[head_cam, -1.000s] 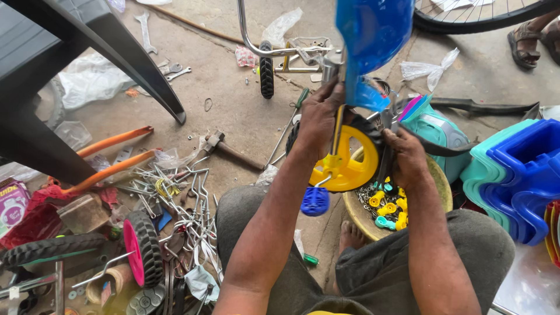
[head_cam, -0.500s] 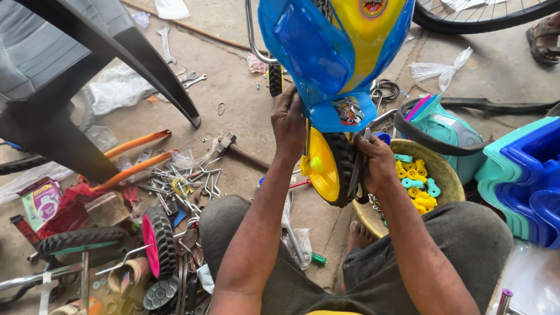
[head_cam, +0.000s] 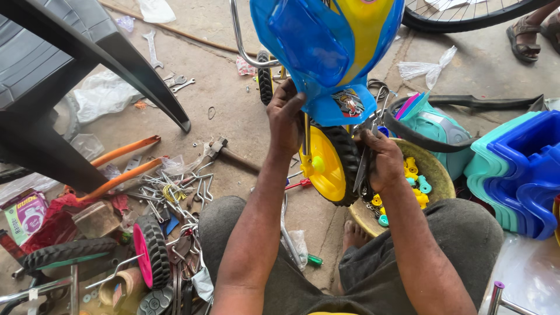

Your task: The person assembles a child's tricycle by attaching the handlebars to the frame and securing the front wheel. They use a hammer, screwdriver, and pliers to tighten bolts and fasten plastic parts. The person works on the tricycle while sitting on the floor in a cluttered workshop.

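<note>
Head view: left hand point(head_cam: 287, 119) grips the blue-and-yellow toy tricycle point(head_cam: 326, 52) above the yellow front wheel point(head_cam: 326, 163); right hand point(head_cam: 385, 160), nearer the wheel, pinches a metal tool point(head_cam: 360, 172) beside it.

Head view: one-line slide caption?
Left hand and right hand work at a blue toy tricycle's yellow front wheel.

At my far left, a small rectangular carton point(head_cam: 26, 214), green, pink and white, lies on the ground. A rounded picture sticker point(head_cam: 348, 104), red, white and blue, sits on the blue panel just above my hands.
</note>
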Demonstrator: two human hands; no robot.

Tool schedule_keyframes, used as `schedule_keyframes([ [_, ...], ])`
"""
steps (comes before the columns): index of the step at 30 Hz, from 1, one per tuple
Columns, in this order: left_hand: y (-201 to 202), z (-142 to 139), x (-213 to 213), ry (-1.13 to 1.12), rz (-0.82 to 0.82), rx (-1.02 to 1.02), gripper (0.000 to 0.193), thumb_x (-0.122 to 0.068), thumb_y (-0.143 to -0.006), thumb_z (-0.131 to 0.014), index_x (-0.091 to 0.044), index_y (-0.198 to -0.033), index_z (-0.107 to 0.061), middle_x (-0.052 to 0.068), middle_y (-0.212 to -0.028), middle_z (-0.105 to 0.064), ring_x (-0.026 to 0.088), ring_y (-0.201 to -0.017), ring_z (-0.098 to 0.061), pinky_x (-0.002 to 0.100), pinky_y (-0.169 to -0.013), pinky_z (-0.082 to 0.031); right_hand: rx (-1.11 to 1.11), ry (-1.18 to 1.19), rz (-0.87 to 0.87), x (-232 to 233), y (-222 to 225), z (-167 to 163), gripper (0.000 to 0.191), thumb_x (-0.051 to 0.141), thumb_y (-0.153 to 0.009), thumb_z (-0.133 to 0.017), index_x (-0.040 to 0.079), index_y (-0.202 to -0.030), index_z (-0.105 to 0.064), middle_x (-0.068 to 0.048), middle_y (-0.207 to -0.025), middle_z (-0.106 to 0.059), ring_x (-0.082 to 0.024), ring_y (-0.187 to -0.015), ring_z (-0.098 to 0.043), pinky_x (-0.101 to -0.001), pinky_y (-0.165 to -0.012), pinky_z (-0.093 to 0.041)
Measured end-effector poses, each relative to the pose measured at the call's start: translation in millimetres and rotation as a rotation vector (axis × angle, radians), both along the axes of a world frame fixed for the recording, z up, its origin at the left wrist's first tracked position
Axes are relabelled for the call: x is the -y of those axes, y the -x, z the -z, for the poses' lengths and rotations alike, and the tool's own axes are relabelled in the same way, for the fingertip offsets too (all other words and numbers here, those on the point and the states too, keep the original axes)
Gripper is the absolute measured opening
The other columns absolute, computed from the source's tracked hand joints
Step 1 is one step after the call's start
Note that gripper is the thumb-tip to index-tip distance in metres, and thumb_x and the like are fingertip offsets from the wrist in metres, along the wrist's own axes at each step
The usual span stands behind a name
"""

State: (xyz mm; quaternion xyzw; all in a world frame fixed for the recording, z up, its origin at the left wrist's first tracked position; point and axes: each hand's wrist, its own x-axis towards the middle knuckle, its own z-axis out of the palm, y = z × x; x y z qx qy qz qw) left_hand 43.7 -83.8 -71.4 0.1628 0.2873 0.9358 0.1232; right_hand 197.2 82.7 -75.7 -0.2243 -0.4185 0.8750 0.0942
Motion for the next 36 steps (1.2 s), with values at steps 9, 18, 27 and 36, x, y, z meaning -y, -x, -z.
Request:
schedule_keyframes([
  [9, -16.3, -11.2, -18.2, 0.806, -0.621, -0.201, 0.026, -0.017, -0.09, -0.08, 0.002, -0.105, -0.069, 0.006, -0.092, -0.071, 0.012, -0.081, -0.066, 0.029, -0.075, -0.055, 0.016, -0.038, 0.013, 5.5, 2.0, 10.3, 0.015, 0.017, -0.103, -0.06, 0.003, -0.107, -0.064, -0.008, -0.089, -0.071, -0.018, -0.076, -0.071, -0.0337, -0.07, -0.06],
  [18, -0.2, -3.6, -10.5, 0.533, -0.355, -0.141, 0.015, -0.008, -0.092, -0.079, 0.001, -0.094, -0.068, -0.001, -0.086, -0.066, 0.007, -0.077, -0.055, 0.026, -0.069, -0.05, 0.121, -0.487, 0.208, 16.9, -9.5, 18.2, 0.015, 0.012, -0.1, -0.063, -0.001, -0.106, -0.067, -0.007, -0.094, -0.075, -0.017, -0.083, -0.07, -0.0322, -0.08, -0.058],
  [27, -7.2, -22.2, 5.3, 0.745, -0.473, -0.239, 0.017, -0.013, -0.088, -0.08, -0.002, -0.095, -0.069, 0.001, -0.084, -0.068, 0.008, -0.077, -0.06, 0.029, -0.071, -0.053, 0.215, -0.349, 0.241, 27.9, -57.8, -9.0, 0.021, 0.013, -0.099, -0.058, 0.003, -0.117, -0.06, -0.006, -0.077, -0.063, -0.019, -0.063, -0.065, -0.0372, -0.061, -0.06],
  [36, -0.9, -19.9, 8.0, 0.75, -0.471, -0.251, 0.014, -0.011, -0.088, -0.08, -0.002, -0.092, -0.07, 0.003, -0.084, -0.065, 0.011, -0.078, -0.059, 0.03, -0.071, -0.051, -0.105, -1.483, -0.115, 31.7, -30.5, -80.4, 0.031, 0.013, -0.1, -0.061, 0.0, -0.128, -0.06, -0.014, -0.086, -0.069, -0.026, -0.075, -0.069, -0.0383, -0.069, -0.056],
])
